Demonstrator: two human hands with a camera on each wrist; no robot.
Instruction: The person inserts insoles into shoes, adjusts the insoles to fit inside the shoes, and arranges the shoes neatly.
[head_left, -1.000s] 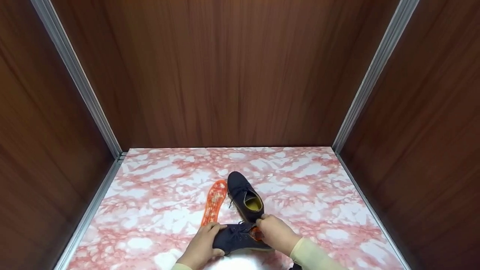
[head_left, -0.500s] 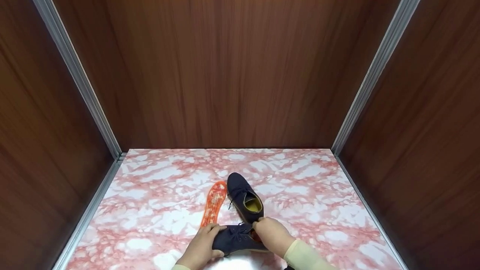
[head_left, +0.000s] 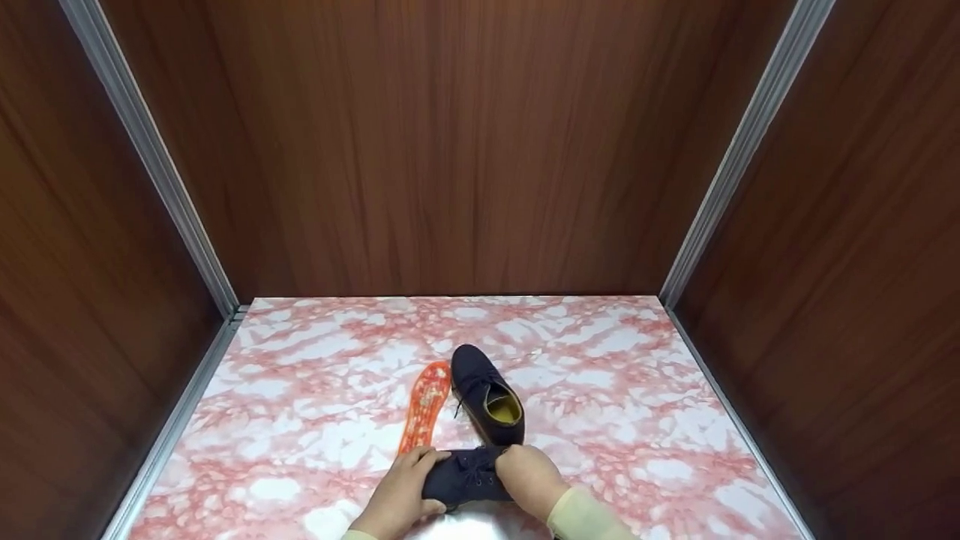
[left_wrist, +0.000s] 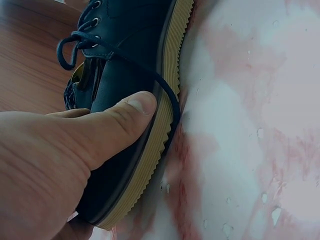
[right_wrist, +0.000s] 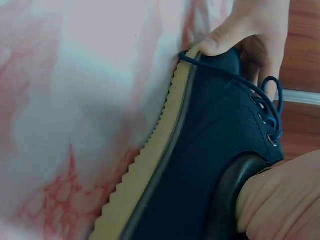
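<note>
A dark navy lace-up shoe (head_left: 459,484) with a ridged tan sole lies crosswise near the front of the table, toe to the left. My left hand (head_left: 401,486) grips its toe end, the thumb pressing along the near side just above the sole in the left wrist view. At the opening, my right hand (head_left: 532,481) reaches into the shoe; its fingers are hidden inside, as is whatever they touch. Just behind stands a matching shoe (head_left: 471,375) with a yellow lining. An orange, clear-patched insole (head_left: 426,401) lies to its left, its lower end close to my left fingers.
The tabletop (head_left: 300,397) has a red and white marbled pattern. Brown wood-grain panels (head_left: 465,150) enclose it at the back and both sides, with grey metal rails (head_left: 720,187) at the corners.
My right hand has moved left and deeper into the near shoe, covering its opening. The orange seen inside that opening is now hidden. My left hand keeps its hold on the toe.
</note>
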